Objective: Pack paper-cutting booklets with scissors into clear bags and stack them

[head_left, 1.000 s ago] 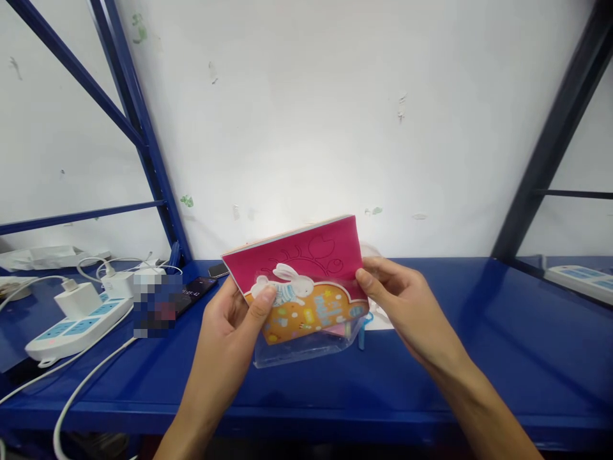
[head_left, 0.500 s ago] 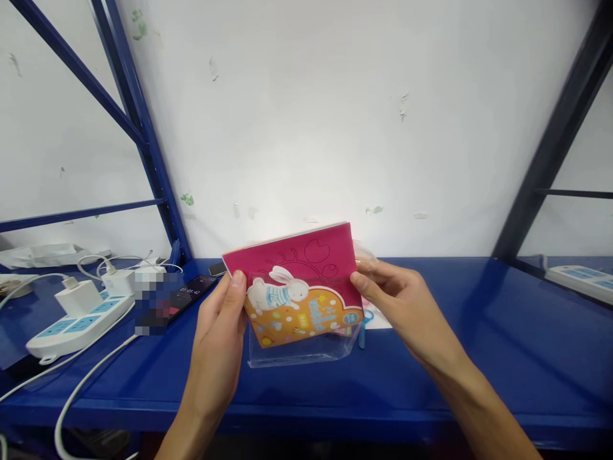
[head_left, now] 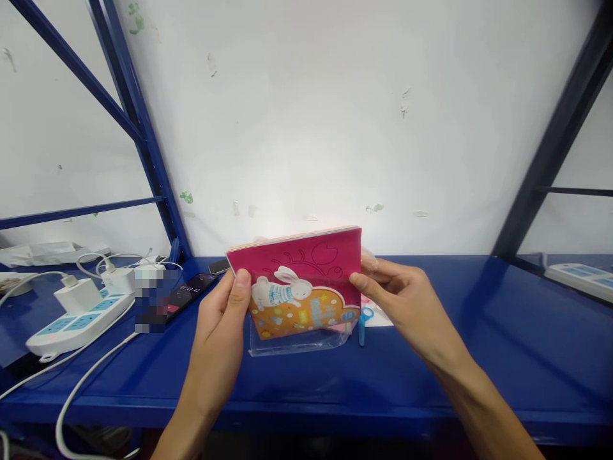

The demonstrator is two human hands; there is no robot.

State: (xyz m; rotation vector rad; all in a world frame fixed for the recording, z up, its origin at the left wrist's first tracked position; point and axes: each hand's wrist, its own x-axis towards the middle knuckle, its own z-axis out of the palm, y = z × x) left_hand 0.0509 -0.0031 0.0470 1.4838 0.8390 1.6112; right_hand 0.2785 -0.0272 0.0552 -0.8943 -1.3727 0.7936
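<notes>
Together, left hand (head_left: 223,326) and right hand (head_left: 407,306) pinch a pink booklet (head_left: 311,255) seemingly half inside its clear sleeve (head_left: 287,345).

glossy paper booklet (head_left: 306,275) in clear plastic sleeve (head_left: 297,342), smooth painted-metal shelf (head_left: 431,383)

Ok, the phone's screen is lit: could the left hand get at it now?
Probably, once freed: the left hand holds the rabbit booklet; the phone lies close to its left on the shelf, nothing between.

a pixelated patch (head_left: 150,301) hides something beside the phone (head_left: 189,294).
</notes>
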